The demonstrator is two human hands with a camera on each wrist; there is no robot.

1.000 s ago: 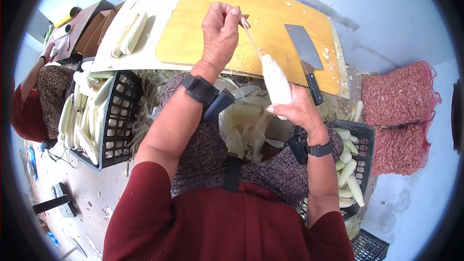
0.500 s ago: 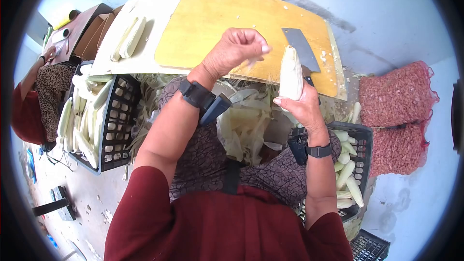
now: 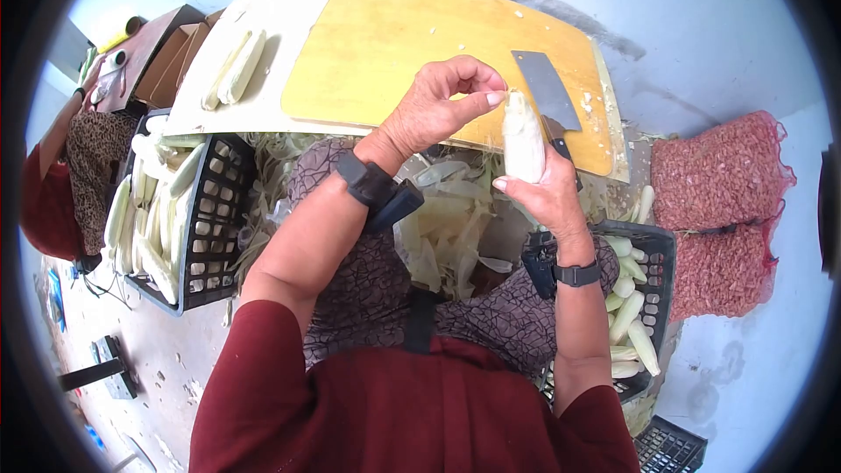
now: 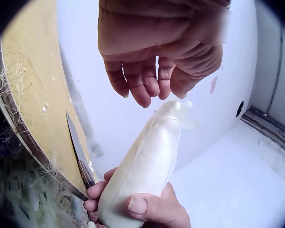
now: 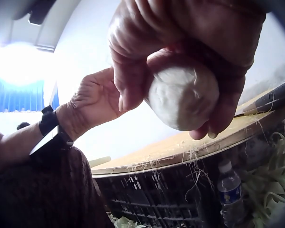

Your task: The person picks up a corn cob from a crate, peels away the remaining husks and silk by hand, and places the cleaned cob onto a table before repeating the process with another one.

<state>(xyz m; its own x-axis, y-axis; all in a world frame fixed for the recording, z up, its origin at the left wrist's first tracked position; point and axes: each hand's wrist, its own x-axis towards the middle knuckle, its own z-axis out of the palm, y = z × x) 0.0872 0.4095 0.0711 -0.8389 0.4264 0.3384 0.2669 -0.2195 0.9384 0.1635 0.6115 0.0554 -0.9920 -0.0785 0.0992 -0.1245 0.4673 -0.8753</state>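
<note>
Corn (image 3: pixel 524 147) (pale) in right hand (image 3: pixel 557 198)

The cleaver (image 3: pixel 546 86) looks smooth metal, the board (image 3: pixel 412 44) smooth yellow wood, 2 sacks (image 3: pixel 723 175) rough mesh.

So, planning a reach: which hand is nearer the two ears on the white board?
Left. The left hand, near the tip of the held ear, is right of the two ears; the right hand, gripping that ear, is farther right.

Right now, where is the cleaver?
In the head view, the cleaver lies on the right side of the yellow board, just beyond the corn ear in the right hand.
</note>
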